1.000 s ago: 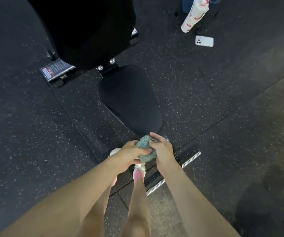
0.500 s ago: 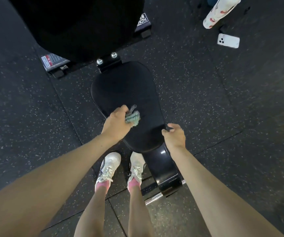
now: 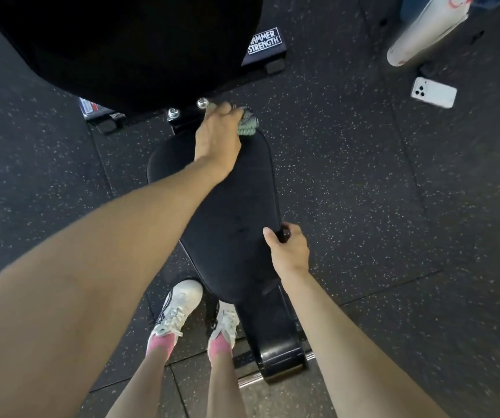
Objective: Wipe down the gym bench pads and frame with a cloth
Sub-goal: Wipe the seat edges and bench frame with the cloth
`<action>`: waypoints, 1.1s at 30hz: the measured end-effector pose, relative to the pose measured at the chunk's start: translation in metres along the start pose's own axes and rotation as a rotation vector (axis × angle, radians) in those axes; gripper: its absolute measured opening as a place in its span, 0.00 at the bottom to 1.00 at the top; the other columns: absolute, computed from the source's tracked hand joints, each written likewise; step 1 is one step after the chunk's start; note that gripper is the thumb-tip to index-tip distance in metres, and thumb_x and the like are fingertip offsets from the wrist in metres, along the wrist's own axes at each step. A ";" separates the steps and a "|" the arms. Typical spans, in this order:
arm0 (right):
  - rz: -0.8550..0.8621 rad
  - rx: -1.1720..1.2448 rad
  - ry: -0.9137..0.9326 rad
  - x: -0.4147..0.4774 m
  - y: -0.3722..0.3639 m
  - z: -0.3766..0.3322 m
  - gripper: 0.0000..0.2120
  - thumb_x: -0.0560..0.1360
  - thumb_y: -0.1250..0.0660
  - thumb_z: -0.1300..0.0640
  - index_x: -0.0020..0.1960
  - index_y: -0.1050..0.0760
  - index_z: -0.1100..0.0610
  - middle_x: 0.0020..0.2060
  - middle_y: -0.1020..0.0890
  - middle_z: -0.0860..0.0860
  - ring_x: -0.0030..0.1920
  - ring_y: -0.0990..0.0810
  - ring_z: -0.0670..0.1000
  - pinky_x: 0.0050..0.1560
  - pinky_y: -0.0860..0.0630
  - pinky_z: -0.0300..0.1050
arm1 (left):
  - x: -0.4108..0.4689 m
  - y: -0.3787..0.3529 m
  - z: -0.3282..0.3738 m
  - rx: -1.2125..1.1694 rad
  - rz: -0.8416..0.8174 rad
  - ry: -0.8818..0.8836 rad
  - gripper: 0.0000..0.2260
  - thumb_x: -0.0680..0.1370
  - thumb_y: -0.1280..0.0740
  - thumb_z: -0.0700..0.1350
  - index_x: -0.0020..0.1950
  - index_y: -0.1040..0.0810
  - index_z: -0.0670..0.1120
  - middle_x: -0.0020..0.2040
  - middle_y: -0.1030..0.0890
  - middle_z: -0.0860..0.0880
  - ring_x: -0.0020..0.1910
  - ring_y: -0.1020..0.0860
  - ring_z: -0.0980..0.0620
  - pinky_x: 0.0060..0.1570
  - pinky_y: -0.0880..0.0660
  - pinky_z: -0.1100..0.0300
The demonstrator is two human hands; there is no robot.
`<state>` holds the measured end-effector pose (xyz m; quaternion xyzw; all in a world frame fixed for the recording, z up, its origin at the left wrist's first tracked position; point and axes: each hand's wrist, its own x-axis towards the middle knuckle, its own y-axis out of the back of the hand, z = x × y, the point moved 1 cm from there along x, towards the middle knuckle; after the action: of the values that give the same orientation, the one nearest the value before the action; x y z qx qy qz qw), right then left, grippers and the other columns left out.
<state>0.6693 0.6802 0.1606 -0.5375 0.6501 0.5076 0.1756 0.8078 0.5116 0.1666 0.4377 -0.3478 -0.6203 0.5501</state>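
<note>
A black seat pad [image 3: 230, 212] of the gym bench lies in the middle of the head view, with a larger black back pad [image 3: 128, 43] rising above it. My left hand [image 3: 217, 134] grips a bunched green cloth [image 3: 247, 125] at the far end of the seat pad, next to the bolted bracket [image 3: 182, 116]. My right hand [image 3: 288, 248] holds the pad's right edge, thumb on top and fingers curled over the rim. The black frame foot [image 3: 276, 342] runs below the pad toward my shoes.
A white phone [image 3: 434, 92] lies on the speckled rubber floor at upper right, beside a white patterned bottle [image 3: 420, 34]. My two white shoes [image 3: 179, 312] stand left of the frame foot. A frame base with a white logo [image 3: 265, 42] sits behind the back pad.
My left hand has carried the cloth from the near end of the seat pad up to its far end by the bracket. My right hand let go of the cloth and took the pad's right edge.
</note>
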 end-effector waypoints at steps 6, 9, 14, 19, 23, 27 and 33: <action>-0.031 0.051 0.001 0.004 0.004 0.002 0.20 0.75 0.30 0.51 0.64 0.27 0.55 0.56 0.20 0.52 0.60 0.24 0.55 0.61 0.27 0.51 | -0.052 -0.027 0.016 -0.060 0.034 -0.123 0.24 0.72 0.38 0.26 0.65 0.25 0.40 0.61 0.22 0.48 0.51 0.29 0.43 0.40 0.23 0.55; -0.090 0.331 -0.110 0.004 0.012 0.005 0.12 0.77 0.33 0.59 0.60 0.24 0.53 0.52 0.20 0.49 0.54 0.22 0.49 0.57 0.26 0.43 | -0.071 -0.029 0.019 -0.076 -0.015 -0.222 0.25 0.67 0.33 0.24 0.63 0.23 0.40 0.59 0.21 0.46 0.48 0.26 0.41 0.37 0.21 0.52; -0.035 0.832 -0.365 0.003 0.022 0.023 0.10 0.80 0.40 0.62 0.59 0.24 0.58 0.45 0.19 0.54 0.50 0.20 0.52 0.51 0.25 0.43 | -0.107 -0.039 0.025 -0.116 -0.057 -0.301 0.27 0.63 0.30 0.25 0.61 0.21 0.41 0.57 0.19 0.48 0.48 0.33 0.48 0.32 0.21 0.55; -0.074 0.881 -0.358 -0.010 0.027 0.031 0.11 0.81 0.41 0.59 0.60 0.25 0.60 0.51 0.20 0.57 0.54 0.22 0.53 0.55 0.27 0.46 | -0.148 -0.047 0.034 -0.095 -0.070 -0.370 0.28 0.61 0.26 0.27 0.59 0.20 0.42 0.56 0.19 0.50 0.47 0.34 0.51 0.29 0.23 0.60; -0.033 0.910 -0.357 -0.016 0.032 0.038 0.12 0.81 0.41 0.60 0.61 0.26 0.63 0.54 0.20 0.60 0.50 0.20 0.54 0.54 0.24 0.47 | -0.188 -0.051 0.037 -0.107 -0.071 -0.483 0.28 0.58 0.26 0.29 0.57 0.19 0.42 0.54 0.18 0.50 0.46 0.34 0.51 0.34 0.22 0.61; 0.032 0.871 -0.372 -0.020 0.033 0.047 0.11 0.80 0.39 0.61 0.59 0.24 0.62 0.52 0.19 0.58 0.48 0.18 0.54 0.43 0.22 0.46 | -0.217 -0.056 0.036 -0.116 -0.093 -0.574 0.26 0.59 0.24 0.31 0.56 0.18 0.42 0.54 0.18 0.49 0.47 0.33 0.51 0.43 0.22 0.61; 0.076 0.707 -0.356 -0.032 0.023 0.049 0.09 0.78 0.37 0.59 0.56 0.21 0.59 0.47 0.18 0.55 0.50 0.19 0.55 0.55 0.23 0.51 | -0.244 -0.054 0.027 -0.019 -0.169 -0.812 0.17 0.66 0.28 0.38 0.54 0.17 0.46 0.53 0.18 0.51 0.47 0.33 0.50 0.47 0.23 0.60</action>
<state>0.6454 0.7365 0.1751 -0.3231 0.7634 0.3440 0.4411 0.7650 0.7590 0.1665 0.1792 -0.4936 -0.7889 0.3192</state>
